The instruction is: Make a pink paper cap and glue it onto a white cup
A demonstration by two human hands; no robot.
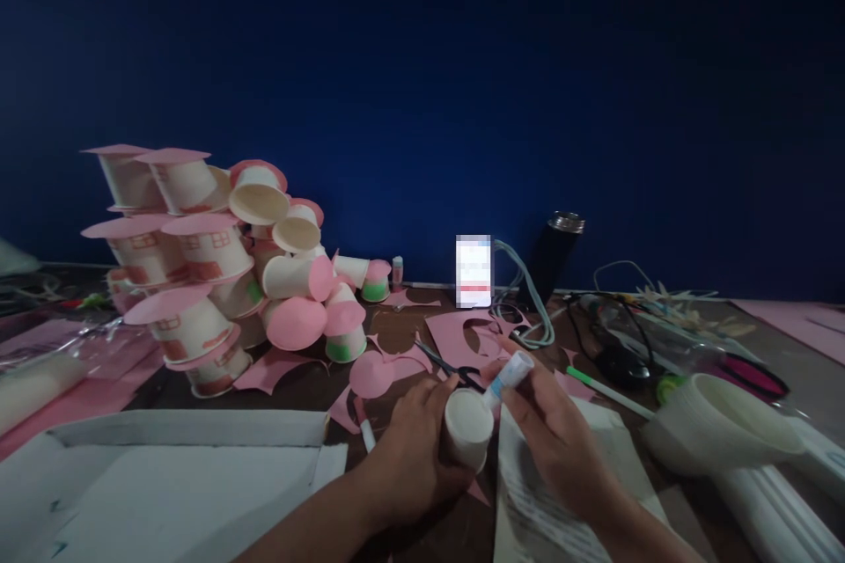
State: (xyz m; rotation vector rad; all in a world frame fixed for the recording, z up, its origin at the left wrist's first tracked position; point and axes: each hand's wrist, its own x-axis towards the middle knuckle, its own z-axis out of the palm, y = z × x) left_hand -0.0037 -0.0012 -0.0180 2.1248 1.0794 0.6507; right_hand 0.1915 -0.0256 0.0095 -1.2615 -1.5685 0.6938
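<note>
My left hand [422, 449] is wrapped round a white paper cup [467, 427], its round end tilted up toward me. In my right hand [551, 427] is a glue stick [510, 376], white with a blue label, its lower end against the cup's edge. Just beyond the cup lie dark-handled scissors [442, 361], partly hidden by my fingers. A pink paper disc [371, 374] and cut pink scraps [455, 330] spread over the table behind. Left of my left hand lies a white and red marker [367, 435].
Stacked paper cups [208, 251] with pink discs stand at left. An open white box [198, 493] lies front left, a printed sheet [561, 501] under my right forearm. A phone [473, 271], a black flask [553, 259], a green-tipped marker [607, 391] and a column of cups [726, 422] are farther right.
</note>
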